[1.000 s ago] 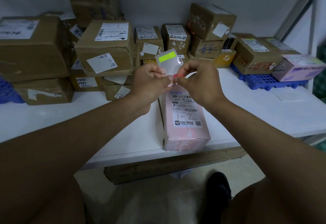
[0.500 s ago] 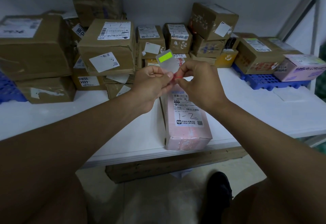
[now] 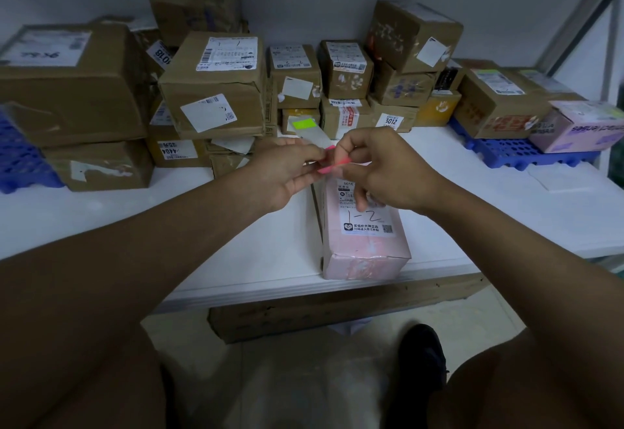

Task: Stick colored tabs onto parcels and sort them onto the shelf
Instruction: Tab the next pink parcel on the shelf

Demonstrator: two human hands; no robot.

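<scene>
A pink parcel (image 3: 366,246) with a white label marked "1-2" lies on the white table (image 3: 209,246) near its front edge. Just above the parcel's far end, my left hand (image 3: 287,172) holds a clear backing sheet (image 3: 312,133) that carries a green tab (image 3: 303,123) at its top. My right hand (image 3: 385,172) pinches a pink tab (image 3: 332,167) that is partly lifted off the sheet, between the two hands.
Stacked brown cardboard parcels (image 3: 216,91) line the back of the table from left to right. A blue plastic pallet (image 3: 516,153) at the right holds a brown box and a lilac box (image 3: 584,124). Another blue pallet (image 3: 20,165) is at the left. A cardboard box (image 3: 337,310) lies under the table.
Both hands have dropped lower toward the pink parcel. The backing sheet now tilts flatter, and the pink tab has been pulled farther off it, so more of it shows.
</scene>
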